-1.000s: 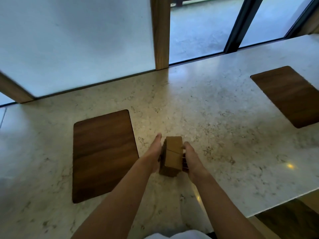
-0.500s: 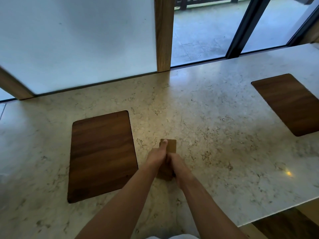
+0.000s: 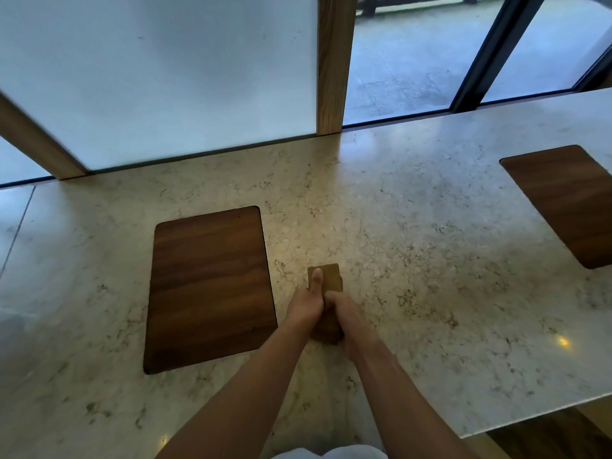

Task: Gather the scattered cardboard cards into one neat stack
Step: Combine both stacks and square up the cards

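The stack of cardboard cards [image 3: 326, 279] lies on the marble surface [image 3: 414, 246], just beside the wooden inlay [image 3: 208, 286]. Left hand [image 3: 306, 301] and right hand [image 3: 344, 313] squeeze it in a narrow grip; probably uneven pressure could fan the cards sideways.

One head-worn wide-angle view — looking forward and down across the marble counter [image 3: 414, 233] toward the windows [image 3: 414, 61] — close above it.
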A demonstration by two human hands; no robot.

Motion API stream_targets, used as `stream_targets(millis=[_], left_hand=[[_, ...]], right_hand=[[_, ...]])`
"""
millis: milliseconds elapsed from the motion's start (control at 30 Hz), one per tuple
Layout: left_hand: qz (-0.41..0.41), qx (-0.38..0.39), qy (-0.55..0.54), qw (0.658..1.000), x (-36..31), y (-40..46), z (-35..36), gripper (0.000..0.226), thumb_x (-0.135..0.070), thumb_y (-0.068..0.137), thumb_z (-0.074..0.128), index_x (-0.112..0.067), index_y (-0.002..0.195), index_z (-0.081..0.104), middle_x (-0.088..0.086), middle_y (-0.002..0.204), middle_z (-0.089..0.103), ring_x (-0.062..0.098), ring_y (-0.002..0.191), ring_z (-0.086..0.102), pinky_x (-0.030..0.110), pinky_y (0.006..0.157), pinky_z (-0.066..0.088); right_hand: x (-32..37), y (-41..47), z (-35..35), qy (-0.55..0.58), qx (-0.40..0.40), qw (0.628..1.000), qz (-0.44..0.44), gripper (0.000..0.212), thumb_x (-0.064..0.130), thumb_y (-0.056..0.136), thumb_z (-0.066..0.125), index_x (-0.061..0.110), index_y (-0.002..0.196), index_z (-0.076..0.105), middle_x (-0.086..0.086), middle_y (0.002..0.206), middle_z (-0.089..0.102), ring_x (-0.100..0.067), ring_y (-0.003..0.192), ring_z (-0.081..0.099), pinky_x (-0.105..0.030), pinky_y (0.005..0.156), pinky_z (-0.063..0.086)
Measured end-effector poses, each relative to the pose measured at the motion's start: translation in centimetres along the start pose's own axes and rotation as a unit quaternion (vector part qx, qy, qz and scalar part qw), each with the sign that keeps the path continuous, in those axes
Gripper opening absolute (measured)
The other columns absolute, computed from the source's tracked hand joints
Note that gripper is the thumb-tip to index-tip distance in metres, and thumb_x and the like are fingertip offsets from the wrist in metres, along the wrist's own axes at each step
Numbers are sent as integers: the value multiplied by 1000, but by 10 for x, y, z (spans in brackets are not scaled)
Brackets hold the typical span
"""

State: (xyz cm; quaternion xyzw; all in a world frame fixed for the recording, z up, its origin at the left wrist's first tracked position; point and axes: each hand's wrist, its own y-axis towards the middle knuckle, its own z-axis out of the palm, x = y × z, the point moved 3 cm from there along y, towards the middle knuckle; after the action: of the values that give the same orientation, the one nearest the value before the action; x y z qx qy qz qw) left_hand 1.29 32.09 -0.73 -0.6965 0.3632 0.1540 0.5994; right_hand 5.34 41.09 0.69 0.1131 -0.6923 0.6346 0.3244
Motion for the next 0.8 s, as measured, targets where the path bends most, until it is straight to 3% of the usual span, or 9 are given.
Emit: stream_targets(millis=[133,300,433,600,667,733,800], left_hand=[[-9,5,-50,999,6,0,-8,87,-75,98,30,-1,120,71,19,113,73,34,108,70,50,102,56],[-13,23,-137,990,17,0,-18,81,-73,98,31,-3,113,70,21,111,74,36,106,71,49,100,57],[-27,22,-285,958,33,-2,-27,71,-68,99,40,-6,110,72,19,107,75,34,100,73,46,86,62],[-56,-31,-335,940,57,-3,-54,68,-73,97,37,-14,96,71,11,90,76,21,74,76,29,54,61],[-52,-10,-353,934,71,-6,-71,73,-76,95,36,-13,105,72,17,100,79,30,88,78,37,67,65],[-33,5,-357,933,69,-9,-74,75,-79,92,35,-16,109,73,14,97,83,32,91,80,45,75,65],[20,-25,-360,933,85,1,-134,72,-78,92,35,-20,116,71,15,107,81,32,102,78,49,87,63]], right_hand=[[-5,9,4,-38,6,999,-13,81,43,45,66,4,116,67,-19,112,71,-35,101,69,-53,86,62],[-6,14,6,-116,25,993,-15,98,48,48,75,7,132,47,-12,116,65,-29,102,68,-48,89,62],[-1,9,15,-259,24,964,-50,123,61,50,74,19,154,26,-11,134,55,-31,119,59,-48,101,54],[2,-1,44,-313,87,942,-85,127,47,56,84,24,160,15,-13,144,48,-33,127,55,-48,104,53],[3,-5,62,-341,98,926,-127,124,42,54,87,26,157,21,-10,139,51,-28,123,58,-46,99,57],[8,-4,65,-358,92,918,-147,121,37,52,90,29,154,26,-7,137,50,-25,122,57,-43,93,60],[12,-3,131,-457,121,860,-193,132,42,50,92,32,158,17,-5,141,45,-27,130,50,-45,101,56]])
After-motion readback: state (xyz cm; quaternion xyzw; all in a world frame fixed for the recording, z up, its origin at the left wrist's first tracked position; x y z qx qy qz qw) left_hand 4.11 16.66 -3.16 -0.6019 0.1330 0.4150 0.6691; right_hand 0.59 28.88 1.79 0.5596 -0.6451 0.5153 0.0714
